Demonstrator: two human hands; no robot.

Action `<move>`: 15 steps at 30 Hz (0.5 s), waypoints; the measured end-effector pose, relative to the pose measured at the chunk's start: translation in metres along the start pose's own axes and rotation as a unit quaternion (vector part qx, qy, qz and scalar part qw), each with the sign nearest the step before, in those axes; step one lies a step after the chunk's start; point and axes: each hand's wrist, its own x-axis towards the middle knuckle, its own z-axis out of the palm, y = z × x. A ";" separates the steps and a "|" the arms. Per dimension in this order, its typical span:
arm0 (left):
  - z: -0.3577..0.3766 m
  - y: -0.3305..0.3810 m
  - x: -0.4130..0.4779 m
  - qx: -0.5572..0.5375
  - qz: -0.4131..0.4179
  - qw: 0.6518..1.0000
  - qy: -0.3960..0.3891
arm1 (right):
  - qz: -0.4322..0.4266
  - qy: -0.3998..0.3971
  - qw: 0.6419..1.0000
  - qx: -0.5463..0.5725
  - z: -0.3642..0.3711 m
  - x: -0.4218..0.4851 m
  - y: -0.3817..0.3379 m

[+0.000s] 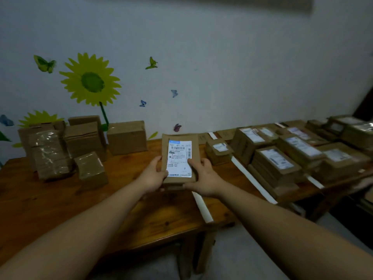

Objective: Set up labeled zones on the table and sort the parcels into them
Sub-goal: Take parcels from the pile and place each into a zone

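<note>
Brown wooden worktop (50,199) runs along a pale wall (222,67) with a sunflower sticker (90,79). Our left hand (153,175) and right hand (204,178) both grip 1 flat parcel (179,158) by its sides, label up, held over the worktop's middle. Plain boxes (84,138) stacked on the left; labelled parcels (274,162) crowd the right between white strips (252,179).

Flat brown cardboard parcel (179,158) bore a white barcoded label with a blue header. Reddish-brown wooden table (50,199) carried white tape strips (202,207).
</note>
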 end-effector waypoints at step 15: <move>0.204 0.043 0.024 0.139 0.030 0.984 -0.111 | 0.059 -0.026 0.997 -0.045 -0.109 -0.032 0.184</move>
